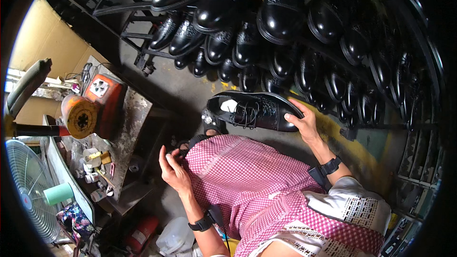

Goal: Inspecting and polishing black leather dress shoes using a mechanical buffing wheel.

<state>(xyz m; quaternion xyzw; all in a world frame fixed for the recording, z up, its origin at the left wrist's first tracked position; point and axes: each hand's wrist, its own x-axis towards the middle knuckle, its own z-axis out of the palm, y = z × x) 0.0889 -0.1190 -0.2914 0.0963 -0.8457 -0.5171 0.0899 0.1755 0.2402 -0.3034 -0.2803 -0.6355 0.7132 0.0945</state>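
Observation:
My right hand (303, 121) grips a black lace-up dress shoe (259, 110) by its toe, thumb on the upper and fingers along the sole edge. The shoe lies sideways in the air in front of my lap, its opening toward the left and a pale insole patch showing inside. Thin dark laces hang loose across its middle. My left hand (175, 170) is raised beside my left knee with fingers apart, and nothing shows in it. A pink-and-white checked apron (233, 171) covers my lap.
Black racks (112, 9) ahead carry rows of glossy black shoes (281, 7). At left, a worn workbench (135, 119) bears an orange machine (107, 97), small bottles and tools. A fan (31, 195) stands nearby. Low down are a red cylinder (142, 234) and a translucent plastic container (176, 237).

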